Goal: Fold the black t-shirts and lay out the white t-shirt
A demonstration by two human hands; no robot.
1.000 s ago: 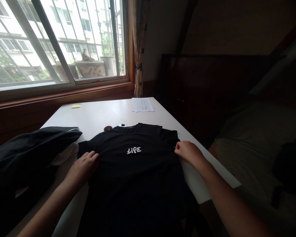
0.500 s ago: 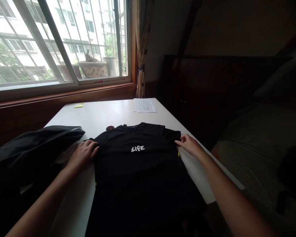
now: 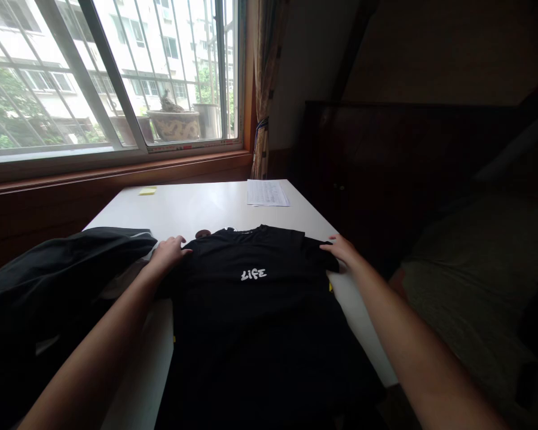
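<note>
A black T-shirt (image 3: 260,316) with white lettering on its chest lies spread out, its collar toward the far side of the white table (image 3: 197,203). My left hand (image 3: 169,252) is at the shirt's left shoulder, thumb and fingers apart. At the right sleeve is my right hand (image 3: 344,249), its thumb touching the cloth and the fingers spread a little from it. Part of that sleeve drapes below the hand. A round brown object (image 3: 203,234) sits beside the collar, and its kind is unclear.
A dark garment (image 3: 72,269) is heaped at the table's left side. Papers (image 3: 268,193) lie near the back right, and a yellow sticky note (image 3: 147,190) at the back left. Beyond stand a barred window (image 3: 116,71) and a tied curtain (image 3: 262,119).
My left hand has shifted from lying over the left sleeve up to the shoulder. My right hand has loosened from the sleeve's edge, and that sleeve now hangs lower and farther out.
</note>
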